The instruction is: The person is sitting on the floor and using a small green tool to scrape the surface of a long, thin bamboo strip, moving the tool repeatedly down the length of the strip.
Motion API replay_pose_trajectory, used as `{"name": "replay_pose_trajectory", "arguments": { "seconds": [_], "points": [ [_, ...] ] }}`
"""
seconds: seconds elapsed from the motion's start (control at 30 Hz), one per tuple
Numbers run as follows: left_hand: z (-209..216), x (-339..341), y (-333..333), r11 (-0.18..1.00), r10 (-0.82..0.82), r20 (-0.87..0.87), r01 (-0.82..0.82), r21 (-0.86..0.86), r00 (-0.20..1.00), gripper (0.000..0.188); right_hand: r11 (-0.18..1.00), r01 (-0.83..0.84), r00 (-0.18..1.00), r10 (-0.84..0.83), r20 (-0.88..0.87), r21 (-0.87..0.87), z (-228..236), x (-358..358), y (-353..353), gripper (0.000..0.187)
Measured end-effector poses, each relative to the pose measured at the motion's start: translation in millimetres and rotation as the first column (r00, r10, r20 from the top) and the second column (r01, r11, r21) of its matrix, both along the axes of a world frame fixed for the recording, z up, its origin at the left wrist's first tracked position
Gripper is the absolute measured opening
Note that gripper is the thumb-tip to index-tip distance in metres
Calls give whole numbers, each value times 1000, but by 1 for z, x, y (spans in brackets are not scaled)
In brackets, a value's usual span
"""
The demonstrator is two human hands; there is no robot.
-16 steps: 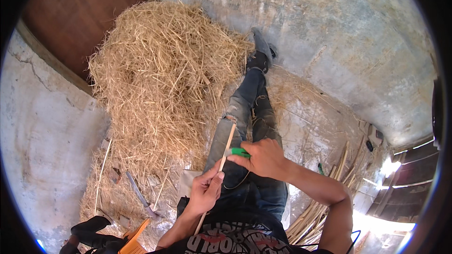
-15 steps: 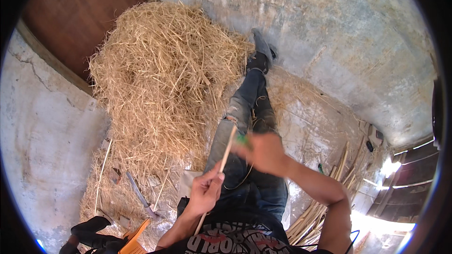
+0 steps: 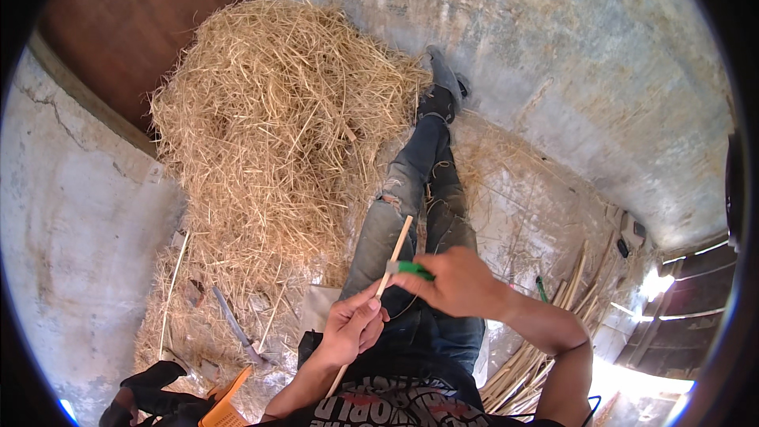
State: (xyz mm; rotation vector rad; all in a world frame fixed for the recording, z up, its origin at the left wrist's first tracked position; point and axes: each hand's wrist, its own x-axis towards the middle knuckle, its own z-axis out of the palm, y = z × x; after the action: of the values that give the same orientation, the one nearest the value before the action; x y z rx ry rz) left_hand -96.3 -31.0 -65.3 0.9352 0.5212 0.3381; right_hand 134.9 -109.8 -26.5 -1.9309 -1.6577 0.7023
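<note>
A thin pale stick, bamboo-like, (image 3: 402,239) runs slantwise over my lap, its far end above my thighs and its near end down by my shirt. My left hand (image 3: 357,326) is closed round it, thumb pressed on top. Just beyond those fingers, my right hand (image 3: 462,281) grips a small green-handled tool (image 3: 413,270). The tool's greyish head touches the stick; its exact kind is partly hidden by my fingers.
A big heap of straw (image 3: 269,126) lies ahead to the left of my outstretched legs (image 3: 395,182). A knife-like blade (image 3: 229,316) rests on the floor at left, near an orange plastic thing (image 3: 228,403). Long sticks (image 3: 526,372) are bundled at right.
My right hand and the green-handled tool have moved nearer, down along the stick toward my left hand. The stick's far end has shifted slightly right. My left hand holds on.
</note>
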Motion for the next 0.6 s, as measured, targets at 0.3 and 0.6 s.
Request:
{"name": "replay_pose_trajectory", "arguments": {
  "seconds": [0.3, 0.6],
  "points": [
    [3, -15, -27, 988, -117, 104, 127, -92, 988, 45, 870, 493, 868, -494, -61, -22, -43, 80, 20, 69],
    [4, 2, -17, 978, -43, -38, 50, 202, 998, 44, 919, 388, 685, -236, -689, 72, -11, 32, 10, 34]
  ]
}}
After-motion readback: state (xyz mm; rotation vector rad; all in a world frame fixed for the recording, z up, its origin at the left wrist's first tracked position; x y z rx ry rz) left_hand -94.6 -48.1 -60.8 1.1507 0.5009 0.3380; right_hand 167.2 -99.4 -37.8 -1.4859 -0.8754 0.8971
